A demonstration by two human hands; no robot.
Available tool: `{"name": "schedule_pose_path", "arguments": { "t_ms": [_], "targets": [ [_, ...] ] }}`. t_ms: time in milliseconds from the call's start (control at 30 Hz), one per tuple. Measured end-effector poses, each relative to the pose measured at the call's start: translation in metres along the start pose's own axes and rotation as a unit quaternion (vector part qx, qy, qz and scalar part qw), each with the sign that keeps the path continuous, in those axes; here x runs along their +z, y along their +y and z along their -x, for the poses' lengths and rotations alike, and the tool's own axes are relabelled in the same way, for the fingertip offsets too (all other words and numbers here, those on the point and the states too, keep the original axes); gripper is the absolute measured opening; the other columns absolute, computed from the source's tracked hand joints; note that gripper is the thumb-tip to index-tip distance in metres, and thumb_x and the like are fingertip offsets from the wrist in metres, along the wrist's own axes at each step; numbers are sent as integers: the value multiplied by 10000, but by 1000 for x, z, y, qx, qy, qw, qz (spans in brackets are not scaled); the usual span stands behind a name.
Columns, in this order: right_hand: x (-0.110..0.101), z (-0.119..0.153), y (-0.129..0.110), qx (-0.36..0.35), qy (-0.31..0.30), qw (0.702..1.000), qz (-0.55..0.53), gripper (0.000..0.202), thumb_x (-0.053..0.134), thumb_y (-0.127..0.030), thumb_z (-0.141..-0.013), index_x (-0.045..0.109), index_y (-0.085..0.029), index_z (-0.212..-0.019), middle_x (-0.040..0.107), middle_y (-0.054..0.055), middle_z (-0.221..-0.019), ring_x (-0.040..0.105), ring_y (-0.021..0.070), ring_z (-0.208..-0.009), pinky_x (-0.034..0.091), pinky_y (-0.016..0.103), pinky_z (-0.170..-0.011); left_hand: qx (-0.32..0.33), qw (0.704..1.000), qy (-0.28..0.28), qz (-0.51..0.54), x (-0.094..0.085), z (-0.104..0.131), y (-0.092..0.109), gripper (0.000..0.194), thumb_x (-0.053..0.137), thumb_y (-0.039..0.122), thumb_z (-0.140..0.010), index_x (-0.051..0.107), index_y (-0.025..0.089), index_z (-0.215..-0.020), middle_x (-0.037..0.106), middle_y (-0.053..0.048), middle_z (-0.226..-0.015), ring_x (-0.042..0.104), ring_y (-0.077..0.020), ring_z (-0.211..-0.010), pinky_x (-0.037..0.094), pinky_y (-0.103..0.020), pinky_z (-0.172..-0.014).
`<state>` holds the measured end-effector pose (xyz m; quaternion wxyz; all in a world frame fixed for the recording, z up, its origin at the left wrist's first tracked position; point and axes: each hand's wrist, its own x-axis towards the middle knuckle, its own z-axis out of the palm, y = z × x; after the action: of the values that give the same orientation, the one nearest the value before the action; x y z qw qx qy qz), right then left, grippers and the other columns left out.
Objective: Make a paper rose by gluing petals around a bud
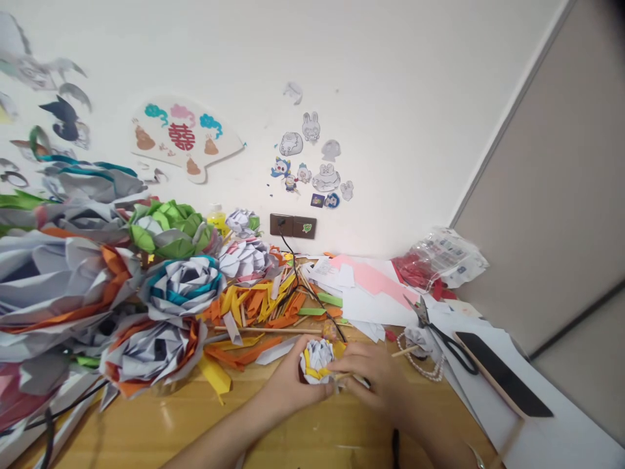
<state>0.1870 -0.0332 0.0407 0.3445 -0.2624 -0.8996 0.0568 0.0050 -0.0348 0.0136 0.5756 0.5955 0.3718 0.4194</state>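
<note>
Head camera looks down on a wooden table [161, 423] pushed against a white wall [390, 78]. Its left side is crowded with large paper flowers [180, 286], grey-white with orange, teal and green edges, and behind the hands lies a heap of orange and yellow paper strips [258, 303] with a thin wooden stick [263, 330] across its front. To the right, white and pink paper sheets [371, 286] cover the table as far as the corner, where a crumpled plastic bag [444, 257] sits. A pair of scissors [439, 332] lies on the sheets just right of the hands, with a string of beads [430, 371] beside it and a flat black-and-wood piece [502, 374] further right near the table's edge. The only bare wood is the strip in front of the flowers, at the near left, reaching to the forearms.

Both forearms come in from the bottom edge and meet near the middle of the table. The left hand [290, 384] cups a small paper flower [318, 361], white with yellow edges, its fingers curled around the flower's left side and base. The right hand [374, 374] lies palm-down just right of it, fingertips pinched against the flower's right side, near a thin stick end there. The small flower sits low over the wood, between the two hands and just in front of the strip heap.
</note>
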Motion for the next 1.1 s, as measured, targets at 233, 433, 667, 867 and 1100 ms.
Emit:
{"name": "schedule_pose_path", "arguments": {
  "t_ms": [233,433,667,867,1100],
  "targets": [
    [3,-1,1,52,-31,998,-23,275,454,-388,-899,643,-200,-828,662,28,-713,597,139,-661,406,229,-581,-2,1000,-24,3,4,0,-2,484,668,159,-543,413,215,-951,520,41,-809,484,-131,-737,376,-249,-670],
    [4,2,1,50,-57,997,13,261,430,-339,-912,623,-189,-817,659,37,-731,603,146,-676,416,230,-593,-12,999,-38,9,6,2,-3,473,634,120,-542,401,216,-943,503,58,-773,469,-116,-699,364,-238,-642],
    [6,1,-1,9,-50,991,126,298,345,-251,-933,611,-198,-810,642,33,-672,564,143,-578,355,246,-506,-22,998,-47,34,5,0,-2,446,631,101,-534,424,203,-915,516,57,-776,475,-111,-705,370,-235,-649],
    [8,3,1,6,-33,994,103,321,356,-321,-941,619,-205,-799,646,19,-656,563,133,-574,351,241,-509,-21,999,-46,19,3,1,-3,477,629,84,-529,438,204,-950,517,58,-788,477,-117,-717,369,-237,-651],
    [2,2,2,30,-67,997,31,247,425,-308,-924,644,-218,-858,676,21,-729,606,133,-658,411,226,-578,-24,999,-41,11,2,1,2,499,624,73,-517,444,203,-965,521,52,-805,483,-124,-725,374,-242,-650]
  ]
}}
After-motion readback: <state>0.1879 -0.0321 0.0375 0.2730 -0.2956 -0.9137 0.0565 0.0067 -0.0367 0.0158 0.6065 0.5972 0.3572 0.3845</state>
